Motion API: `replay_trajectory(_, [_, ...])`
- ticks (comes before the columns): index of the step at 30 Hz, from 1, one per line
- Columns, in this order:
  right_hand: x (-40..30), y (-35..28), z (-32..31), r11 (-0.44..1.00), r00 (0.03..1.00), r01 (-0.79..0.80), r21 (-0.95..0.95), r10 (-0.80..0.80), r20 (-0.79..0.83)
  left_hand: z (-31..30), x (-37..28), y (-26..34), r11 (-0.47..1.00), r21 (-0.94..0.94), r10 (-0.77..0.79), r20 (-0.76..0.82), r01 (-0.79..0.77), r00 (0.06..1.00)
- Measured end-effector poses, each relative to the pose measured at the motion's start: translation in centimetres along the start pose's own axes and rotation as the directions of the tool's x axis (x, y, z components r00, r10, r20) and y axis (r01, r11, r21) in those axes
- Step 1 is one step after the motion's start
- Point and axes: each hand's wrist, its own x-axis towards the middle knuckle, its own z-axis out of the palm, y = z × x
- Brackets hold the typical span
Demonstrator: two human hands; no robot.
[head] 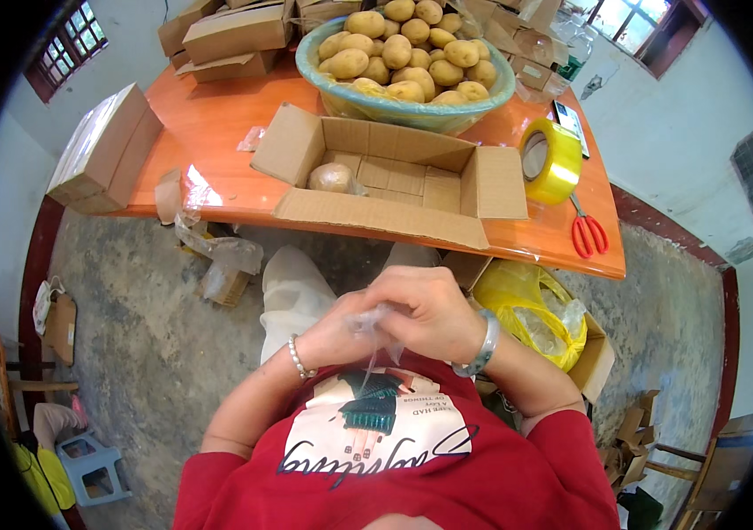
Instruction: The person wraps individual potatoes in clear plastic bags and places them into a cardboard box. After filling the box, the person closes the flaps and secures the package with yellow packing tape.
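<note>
Close to my body, above my lap, both hands meet around a crumpled clear plastic bag. My left hand holds it from one side, and my right hand pinches it with bent fingers. Whatever is inside the bag is hidden by my hands. An open cardboard box lies before me on the orange table, its flaps folded out. Inside, at its left end, sits one potato wrapped in clear plastic. Behind the box stands a blue-green basin heaped with potatoes.
A yellow tape roll, red-handled scissors and a phone lie at right. Closed cartons stand at left. Under the table are a yellow plastic bag and cardboard. A person's leg shows near a blue stool.
</note>
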Motion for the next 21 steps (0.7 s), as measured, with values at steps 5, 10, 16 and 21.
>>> replay_trajectory(5, [0.0,-1.2,-1.4,0.997,0.966,0.060,0.043,-0.047,-0.252,0.8,0.1,0.1,0.977,-0.159,-0.183,-0.272,0.144,0.945])
replay_trajectory(10, [-2.2,-0.4,-0.4,0.873,0.970,0.203,-0.443,-0.241,-0.030,1.6,0.4,-0.8,0.723,-0.688,-0.356,-0.292,0.063,0.887])
replay_trajectory(16, [-3.5,2.2,2.9,0.758,0.981,0.134,-0.639,-0.195,-0.025,2.8,0.7,0.7,0.617,-0.786,-0.401,-0.357,-0.040,0.844])
replay_trajectory(21, [-3.6,2.3,3.2,0.813,0.988,0.069,-0.579,-0.137,-0.074,2.9,0.5,0.3,0.608,-0.788,-0.428,-0.425,-0.094,0.798])
